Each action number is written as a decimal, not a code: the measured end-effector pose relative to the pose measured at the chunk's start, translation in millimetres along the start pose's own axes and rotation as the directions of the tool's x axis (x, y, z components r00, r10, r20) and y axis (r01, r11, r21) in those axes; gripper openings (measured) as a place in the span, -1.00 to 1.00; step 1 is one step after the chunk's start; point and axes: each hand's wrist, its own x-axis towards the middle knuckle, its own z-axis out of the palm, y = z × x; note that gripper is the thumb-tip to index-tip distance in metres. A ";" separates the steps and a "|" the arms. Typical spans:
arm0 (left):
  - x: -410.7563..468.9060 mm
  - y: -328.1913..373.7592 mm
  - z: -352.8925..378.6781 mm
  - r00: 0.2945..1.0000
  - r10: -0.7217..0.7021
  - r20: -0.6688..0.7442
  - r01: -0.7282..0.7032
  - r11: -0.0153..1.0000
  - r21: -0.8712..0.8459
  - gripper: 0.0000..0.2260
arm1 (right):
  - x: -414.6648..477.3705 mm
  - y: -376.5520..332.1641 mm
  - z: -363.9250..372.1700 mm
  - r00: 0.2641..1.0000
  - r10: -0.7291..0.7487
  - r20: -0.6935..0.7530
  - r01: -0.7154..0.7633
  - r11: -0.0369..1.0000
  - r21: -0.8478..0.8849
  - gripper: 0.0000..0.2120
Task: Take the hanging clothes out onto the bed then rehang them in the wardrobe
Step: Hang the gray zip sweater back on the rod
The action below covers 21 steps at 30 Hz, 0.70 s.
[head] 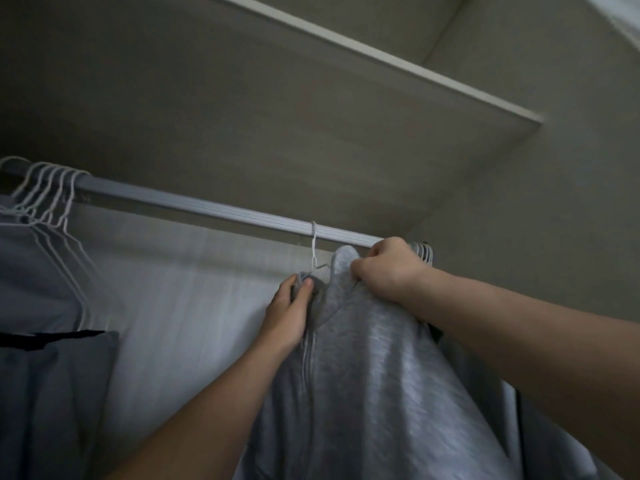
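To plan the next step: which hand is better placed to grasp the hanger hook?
Probably the left hand: it holds the hoodie just below the hook, while the right hand grips the hood.

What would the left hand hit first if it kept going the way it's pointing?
Probably the white hanger just above the left hand, then the rail; depth is hard to judge.

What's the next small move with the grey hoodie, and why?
Probably lift the white hanger off the rail: its hook sits over the rail, and the left hand and right hand both grip the grey hoodie near the neck.
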 end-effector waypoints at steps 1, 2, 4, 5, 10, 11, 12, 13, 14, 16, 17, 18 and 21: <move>-0.1 -0.2 0.7 1.000 -0.002 0.005 0.002 1.000 -0.003 -0.43 | -2.3 -0.9 -2.1 1.000 -0.004 0.019 0.004 0.999 -0.037 -0.77; 0.1 -0.9 1.6 1.000 -0.007 0.011 0.007 1.000 -0.006 -0.47 | -4.7 -2.0 -4.1 0.999 -0.023 0.037 0.027 0.994 -0.102 -0.75; 0.0 -3.6 3.7 1.000 -0.007 0.027 0.007 1.000 -0.021 -0.51 | -12.9 -4.6 -7.3 0.989 -0.137 0.050 0.146 0.943 -0.298 -0.70; -1.1 -4.0 4.8 0.999 -0.003 0.040 0.004 0.999 -0.032 -0.48 | -18.9 -4.7 -8.4 0.971 -0.231 0.065 0.236 0.873 -0.427 -0.68; -4.5 -6.6 12.7 0.997 0.006 0.082 -0.015 0.994 0.111 -0.26 | -42.3 5.2 -8.3 0.745 -0.535 0.398 0.557 0.172 -0.813 -0.28; -4.0 -7.9 15.6 0.996 0.002 0.088 -0.014 0.990 0.137 -0.27 | -43.0 8.1 -6.4 0.769 -0.474 0.429 0.562 0.183 -0.806 -0.22; -3.5 -9.8 19.5 0.996 0.007 0.090 -0.021 0.988 0.152 -0.31 | -42.6 12.3 -4.6 0.798 -0.409 0.443 0.555 0.214 -0.803 -0.17; -3.1 -11.6 24.2 0.995 0.021 0.093 -0.035 0.987 0.154 -0.36 | -42.3 16.4 -3.0 0.821 -0.353 0.450 0.542 0.232 -0.807 -0.13; -2.4 -13.7 29.9 0.995 0.034 0.097 -0.048 0.988 0.148 -0.40 | -41.9 20.7 -2.3 0.835 -0.313 0.452 0.530 0.236 -0.814 -0.10; -2.4 -18.0 43.0 0.993 0.040 0.113 -0.055 0.989 0.137 -0.44 | -40.5 31.2 -4.0 0.854 -0.252 0.455 0.510 0.234 -0.828 -0.05; -2.5 -20.4 50.7 0.992 0.039 0.123 -0.056 0.989 0.134 -0.43 | -39.5 36.8 -6.3 0.863 -0.224 0.452 0.498 0.234 -0.835 -0.03; -2.9 -23.0 59.4 0.990 0.041 0.133 -0.059 0.990 0.130 -0.41 | -38.7 43.0 -9.8 0.872 -0.201 0.447 0.485 0.225 -0.845 -0.01; -6.0 -26.3 88.4 0.984 0.048 0.173 -0.069 0.990 0.121 -0.35 | -35.7 62.8 -21.8 0.883 -0.175 0.435 0.462 0.165 -0.872 0.02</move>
